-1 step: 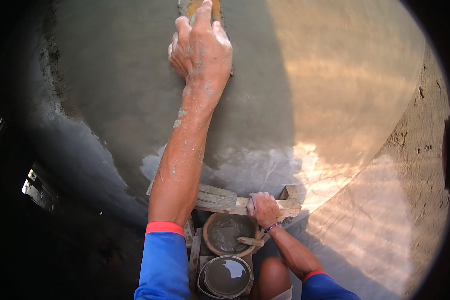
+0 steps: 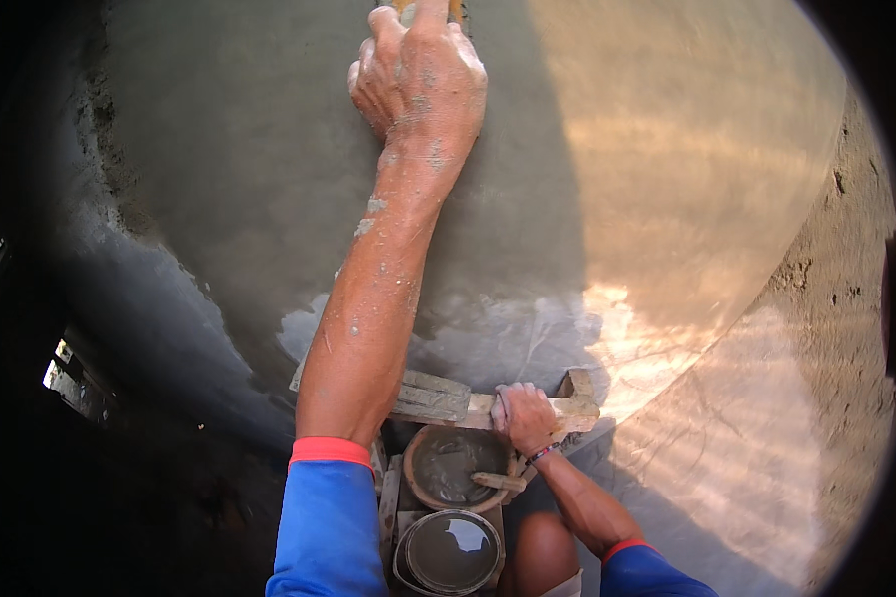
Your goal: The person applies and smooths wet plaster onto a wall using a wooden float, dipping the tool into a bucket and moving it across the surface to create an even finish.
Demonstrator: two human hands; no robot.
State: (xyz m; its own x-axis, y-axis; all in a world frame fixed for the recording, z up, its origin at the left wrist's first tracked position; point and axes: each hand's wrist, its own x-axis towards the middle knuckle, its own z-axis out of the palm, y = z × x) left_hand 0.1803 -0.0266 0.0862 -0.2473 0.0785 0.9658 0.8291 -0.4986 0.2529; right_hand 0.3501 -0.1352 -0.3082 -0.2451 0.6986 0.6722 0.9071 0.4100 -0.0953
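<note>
Orange-yellow flat hand tool (image 2: pixel 456 10), its material not clear, sits against the smooth grey plastered surface (image 2: pixel 508 199) well above the pale squared wooden bar (image 2: pixel 480 411), mostly cut off by the upper edge of the view. Your left hand (image 2: pixel 418 85), spotted with grey splashes, is clamped on that tool, though its foremost fingertips run out of sight. Your left forearm reaches up across the left part of the bar, with a blue sleeve (image 2: pixel 331 517) cuffed in red-orange below it. Your right hand (image 2: pixel 526 416) is closed around the bar, just left of the short wooden block (image 2: pixel 577 383) that stands at the bar's right end; a dark beaded bracelet (image 2: pixel 543 453) circles your right wrist. Along the bar, left of your right hand, lies a grey, cement-crusted strip of wood (image 2: pixel 433 398). Just below the bar is a round, reddish-brown-rimmed bowl (image 2: pixel 409 473) with wet grey mix, and a pale stubby handle (image 2: pixel 498 482) lies over its right rim. Farther below the bar, just beyond the bowl, stands a round bucket (image 2: pixel 407 550) of shiny grey liquid. Right of the bar and above it, sunlight warms the plastered surface.
</note>
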